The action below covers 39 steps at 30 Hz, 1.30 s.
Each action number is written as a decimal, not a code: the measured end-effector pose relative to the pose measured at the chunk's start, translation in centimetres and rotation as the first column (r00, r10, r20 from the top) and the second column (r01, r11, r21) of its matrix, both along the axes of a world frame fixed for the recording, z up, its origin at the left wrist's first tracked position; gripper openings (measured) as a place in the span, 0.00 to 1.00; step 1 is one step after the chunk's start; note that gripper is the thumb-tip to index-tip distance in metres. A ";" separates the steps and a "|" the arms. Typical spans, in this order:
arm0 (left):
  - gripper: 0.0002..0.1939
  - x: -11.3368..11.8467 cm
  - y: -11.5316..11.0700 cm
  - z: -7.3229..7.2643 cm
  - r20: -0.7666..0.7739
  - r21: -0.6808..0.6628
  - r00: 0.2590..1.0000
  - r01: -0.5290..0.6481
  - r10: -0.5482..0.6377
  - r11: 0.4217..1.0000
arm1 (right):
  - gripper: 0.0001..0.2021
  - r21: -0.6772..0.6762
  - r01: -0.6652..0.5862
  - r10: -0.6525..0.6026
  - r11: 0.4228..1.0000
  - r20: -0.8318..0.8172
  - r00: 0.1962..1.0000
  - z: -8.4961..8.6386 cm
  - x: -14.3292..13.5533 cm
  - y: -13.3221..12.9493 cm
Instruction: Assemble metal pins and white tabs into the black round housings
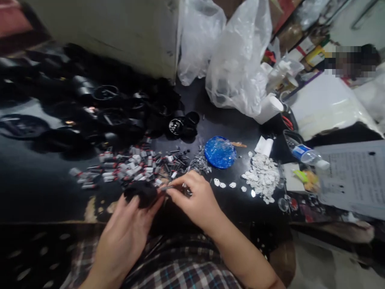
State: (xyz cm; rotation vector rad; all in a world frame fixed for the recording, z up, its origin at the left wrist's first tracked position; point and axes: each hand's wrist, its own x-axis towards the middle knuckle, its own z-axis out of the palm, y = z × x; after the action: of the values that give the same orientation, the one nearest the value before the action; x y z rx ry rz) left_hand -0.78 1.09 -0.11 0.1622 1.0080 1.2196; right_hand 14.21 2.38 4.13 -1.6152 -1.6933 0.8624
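Stretching across the view, a dark surface (45, 172) is worn pale in patches near its front edge and is crowded with small parts. The space behind it is partly closed off by a pale panel (114, 36), and beside this the back is taken up by clear plastic bags (237, 60). A white cup (270, 106) is set near the bags, and at the far right a printed sheet (355, 176) is laid out beside a bottle (309, 155) with a blue label.

The back left is filled with black round parts (60, 108). In front of them, small cylinders (135, 164) with red bands are heaped, and their near edge is partly hidden by the hands. A blue dish (220, 152) is topped by glossy clear stuff, with a wooden stick (239, 145) rested at its rim. Farther right, white tabs (263, 174) are piled, and a few are strung out toward the hands.

Just in front of the cylinders, a black piece (141, 193) is held in the left grip (129, 224). Close beside it, a thin metal bit (168, 187) is pinched between thumb and forefinger by the right grip (194, 198).
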 end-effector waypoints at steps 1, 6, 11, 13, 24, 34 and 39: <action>0.09 0.1 -0.2 -0.2 -0.021 0.021 0.999 0.032 -0.031 0.999 | 0.02 0.001 0.011 -0.011 1.000 -0.008 1.000 0.0 0.2 -0.2; 0.11 0.7 -0.3 -0.7 -0.043 0.003 0.985 0.170 -0.170 0.985 | 0.02 0.025 0.010 -0.013 1.000 0.109 0.994 0.4 1.4 -1.2; 0.18 0.9 1.1 -1.1 -0.136 -0.022 0.937 0.322 -0.322 0.947 | 0.04 0.108 0.100 -0.133 0.989 0.358 0.924 1.2 6.2 -0.7; 0.17 0.9 1.6 -1.3 -0.160 0.013 0.937 0.316 -0.310 0.949 | 0.04 0.118 0.218 -0.248 0.969 0.490 0.836 1.3 8.6 0.2; 0.11 0.9 1.4 -2.0 -0.165 0.065 0.935 0.327 -0.314 0.943 | 0.07 0.061 0.067 -0.088 0.996 0.807 0.584 -1.0 10.8 3.1; 0.11 0.8 1.4 -2.1 -0.147 0.060 0.941 0.316 -0.304 0.947 | 0.05 0.094 0.146 -0.170 0.985 0.687 0.706 -1.4 11.1 3.0; 0.13 1.5 1.2 -1.1 -0.103 0.025 0.956 0.277 -0.273 0.961 | 0.05 0.078 0.267 -0.278 0.961 0.330 0.902 0.1 10.3 1.7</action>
State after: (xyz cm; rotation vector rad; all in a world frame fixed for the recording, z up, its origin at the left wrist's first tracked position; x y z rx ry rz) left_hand 0.69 2.32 -1.19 0.3845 1.0099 0.9837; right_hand 24.50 4.07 4.24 -2.0092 -1.6335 0.4347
